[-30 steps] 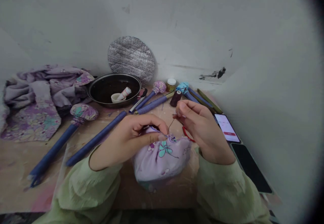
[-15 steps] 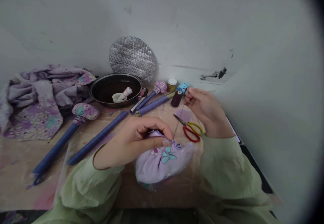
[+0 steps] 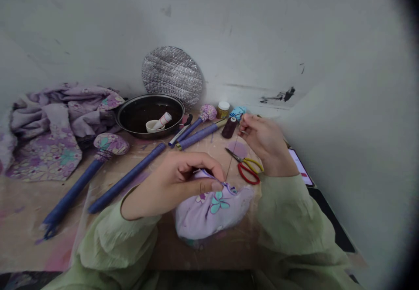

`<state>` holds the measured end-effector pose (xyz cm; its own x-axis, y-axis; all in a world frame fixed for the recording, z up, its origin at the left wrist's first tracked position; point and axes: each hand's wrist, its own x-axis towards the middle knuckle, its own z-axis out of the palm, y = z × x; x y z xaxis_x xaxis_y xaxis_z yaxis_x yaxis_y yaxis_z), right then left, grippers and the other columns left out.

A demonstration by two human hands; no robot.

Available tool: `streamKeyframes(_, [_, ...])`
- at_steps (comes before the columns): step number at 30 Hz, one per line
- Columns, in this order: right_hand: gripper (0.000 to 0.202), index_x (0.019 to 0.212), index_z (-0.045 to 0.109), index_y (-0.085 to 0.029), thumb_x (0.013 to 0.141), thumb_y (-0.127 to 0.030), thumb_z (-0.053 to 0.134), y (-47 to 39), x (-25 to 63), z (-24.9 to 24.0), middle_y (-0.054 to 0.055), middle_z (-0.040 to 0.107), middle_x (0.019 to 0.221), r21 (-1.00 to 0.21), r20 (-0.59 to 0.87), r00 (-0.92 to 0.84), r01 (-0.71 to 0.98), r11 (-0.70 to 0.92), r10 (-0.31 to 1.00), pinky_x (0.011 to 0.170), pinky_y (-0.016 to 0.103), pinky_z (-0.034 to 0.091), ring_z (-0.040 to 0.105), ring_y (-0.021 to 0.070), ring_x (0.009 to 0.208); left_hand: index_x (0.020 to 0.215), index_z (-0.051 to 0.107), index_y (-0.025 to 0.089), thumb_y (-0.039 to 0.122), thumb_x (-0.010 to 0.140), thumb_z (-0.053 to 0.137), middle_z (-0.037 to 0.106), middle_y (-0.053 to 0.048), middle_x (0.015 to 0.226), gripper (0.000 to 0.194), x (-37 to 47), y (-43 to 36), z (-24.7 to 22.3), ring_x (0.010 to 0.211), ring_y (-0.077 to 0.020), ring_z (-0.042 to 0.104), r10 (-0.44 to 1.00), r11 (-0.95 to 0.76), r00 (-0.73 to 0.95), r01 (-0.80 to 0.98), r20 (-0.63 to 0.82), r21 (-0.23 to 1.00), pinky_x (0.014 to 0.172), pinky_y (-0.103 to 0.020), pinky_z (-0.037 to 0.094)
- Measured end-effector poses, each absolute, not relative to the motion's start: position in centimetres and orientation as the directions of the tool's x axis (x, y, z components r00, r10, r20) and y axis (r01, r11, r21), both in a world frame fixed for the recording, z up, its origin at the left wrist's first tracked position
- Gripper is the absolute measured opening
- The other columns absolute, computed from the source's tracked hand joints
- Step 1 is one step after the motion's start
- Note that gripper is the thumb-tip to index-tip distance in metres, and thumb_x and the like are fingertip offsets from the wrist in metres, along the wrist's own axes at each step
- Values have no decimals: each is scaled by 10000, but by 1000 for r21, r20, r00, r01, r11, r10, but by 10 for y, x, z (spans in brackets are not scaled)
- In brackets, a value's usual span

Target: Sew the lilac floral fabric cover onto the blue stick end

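Observation:
My left hand [image 3: 183, 178] pinches the gathered edge of a lilac floral cloth bundle [image 3: 209, 218] between thumb and fingers. From that edge a dark thread [image 3: 231, 161] runs taut up to my right hand [image 3: 262, 139]. The right fingertips are pinched together on the thread; whether a needle is among them is too small to tell. Between the hands, under the thread, lie thread snips [image 3: 250, 169] with one red and one yellow handle. A cone of dark purple thread [image 3: 229, 127] stands just left of the right fingers.
A black pan [image 3: 122, 124] holds a small white cup [image 3: 152, 126]; a round silver mat [image 3: 172, 76] leans on the wall. Purple-wrapped sticks [image 3: 127, 178], a cloth-headed stick [image 3: 109, 143], a jar [image 3: 223, 110] and crumpled floral fabric [image 3: 46, 146] lie around. A phone [image 3: 299, 167] is at right.
Both hands keep their grip on the bundle and thread. My right hand has shifted very slightly left, and more of the phone's lit screen shows beside it.

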<state>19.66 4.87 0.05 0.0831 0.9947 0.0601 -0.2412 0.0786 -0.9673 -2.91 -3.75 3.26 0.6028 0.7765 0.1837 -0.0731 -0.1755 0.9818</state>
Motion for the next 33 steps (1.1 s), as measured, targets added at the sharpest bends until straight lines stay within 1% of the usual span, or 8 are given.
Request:
streamKeyframes(7, [259,613,543,-201,778,-297,717,44,195,0,-28,493,633,-955,51,88,-288,74,995,563,254,432,474,103,575,784,697,151,116,815,709,675,8,769,49,-28,-37,32,716,-79,603,777,-156,606,-79,172,985,656,-136,492])
streamKeyframes(16, [279,625,515,-206,774,-316,724,40,194,2,-37,490,642,-951,53,105,-297,82,993,564,241,443,480,94,572,771,691,142,100,802,711,659,8,734,56,-28,-37,33,677,-79,584,775,-150,612,-69,160,986,615,-140,478])
streamKeyframes(19, [264,664,518,-212,811,-343,693,25,188,5,-33,541,676,-945,74,109,-310,105,991,595,245,465,525,98,595,766,683,143,104,808,704,669,-7,747,61,-28,-37,32,684,-100,599,784,-187,592,-66,190,980,624,-170,494])
streamKeyframes(21, [243,710,540,-220,867,-375,643,8,182,8,-21,600,697,-947,107,96,-294,131,990,632,262,487,579,119,641,788,677,149,122,828,692,682,-14,783,50,-27,-36,30,720,-112,621,804,-223,549,-74,226,972,655,-186,504])
streamKeyframes(23, [223,787,558,-234,939,-396,561,-13,175,9,-17,647,718,-962,189,22,-197,189,982,689,291,513,632,145,705,818,676,152,140,845,685,689,-18,814,31,-25,-34,26,751,-117,633,824,-264,500,-76,266,962,675,-194,503])
streamKeyframes(27, [195,891,541,-264,1005,-396,453,-51,165,13,-21,724,838,-968,250,12,3,250,968,780,301,524,676,146,814,867,693,165,168,846,705,705,-14,860,24,-21,-30,20,797,-122,642,845,-335,423,-57,327,940,712,-207,500])
streamKeyframes(30, [154,927,539,-274,1017,-348,438,-69,164,19,-12,735,998,-915,357,-15,196,353,934,852,281,524,679,134,968,910,697,179,187,837,726,710,-12,899,78,-19,-29,17,822,-127,645,862,-365,372,-19,345,931,735,-219,499])
streamKeyframes(33, [124,941,557,-265,1009,-285,454,-77,165,23,12,691,1194,-824,404,-165,362,436,900,937,285,498,631,144,1133,913,678,174,202,834,731,693,-20,892,99,-19,-29,15,817,-133,639,873,-372,334,-13,355,928,736,-235,502])
